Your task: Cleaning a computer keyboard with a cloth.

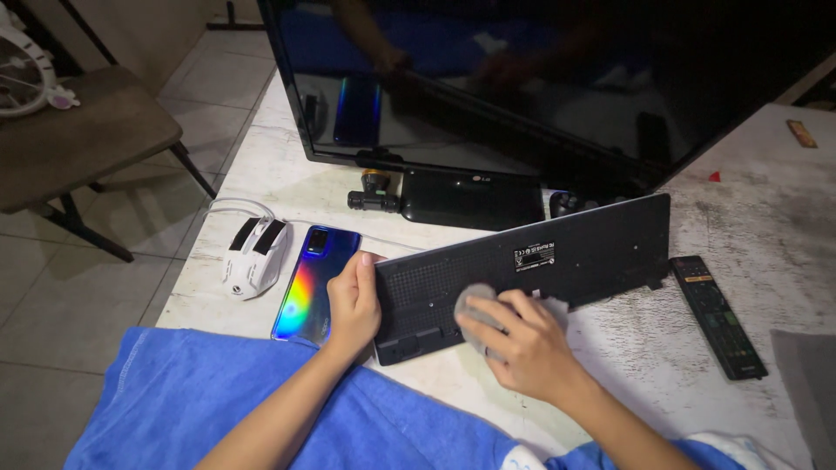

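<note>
Hidden/cut-off parts, head view. My right hand [522, 344] covers most of the grey cloth pad [475, 305] and part of the keyboard's underside [540, 261]; key side faces away, unseen. My left hand [353, 305] hides the keyboard's left end. Monitor [557, 78] cut by top edge. Remote [718, 315] buttons too small to tell. Blue towel [192, 400] runs off bottom edge.

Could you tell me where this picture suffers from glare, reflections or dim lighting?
Head view: the glossy black monitor screen mirrors the room; the iridescent blue phone shows rainbow glare; the right hand and left hand on the upturned black keyboard look sharp; corners dim.
</note>
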